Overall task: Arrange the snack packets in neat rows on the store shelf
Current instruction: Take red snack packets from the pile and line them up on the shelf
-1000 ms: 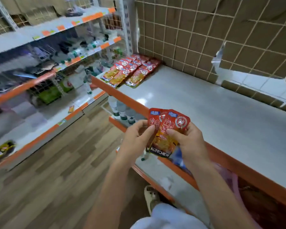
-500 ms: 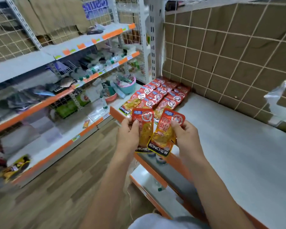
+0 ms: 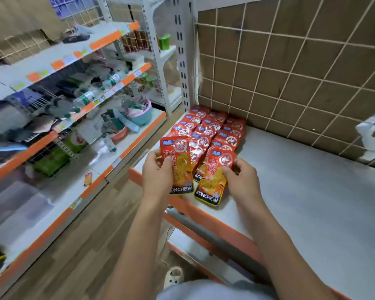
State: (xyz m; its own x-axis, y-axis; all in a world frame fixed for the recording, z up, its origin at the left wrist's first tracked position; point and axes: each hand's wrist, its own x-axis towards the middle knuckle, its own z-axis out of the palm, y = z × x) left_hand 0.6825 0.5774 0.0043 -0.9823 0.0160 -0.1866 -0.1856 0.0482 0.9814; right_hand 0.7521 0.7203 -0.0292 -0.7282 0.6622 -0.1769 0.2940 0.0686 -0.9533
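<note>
Several red snack packets (image 3: 212, 131) lie in overlapping rows at the far left corner of the grey shelf (image 3: 301, 191), against the wire-grid back wall. My left hand (image 3: 157, 172) grips one red and orange KONCHEW packet (image 3: 179, 165) upright, just over the shelf's orange front edge. My right hand (image 3: 241, 180) pinches a second KONCHEW packet (image 3: 214, 176) by its right side; its lower end lies on or just above the shelf, at the near end of the rows.
The orange lip (image 3: 206, 215) runs along the shelf front. To the right of the rows the shelf surface is bare grey. Across the wooden aisle floor (image 3: 85, 245) stands another shelving unit (image 3: 74, 109) with bottles, a basket and a small packet.
Both hands moved forward with their packets, from in front of the shelf to the near end of the rows. The two packets are now further apart.
</note>
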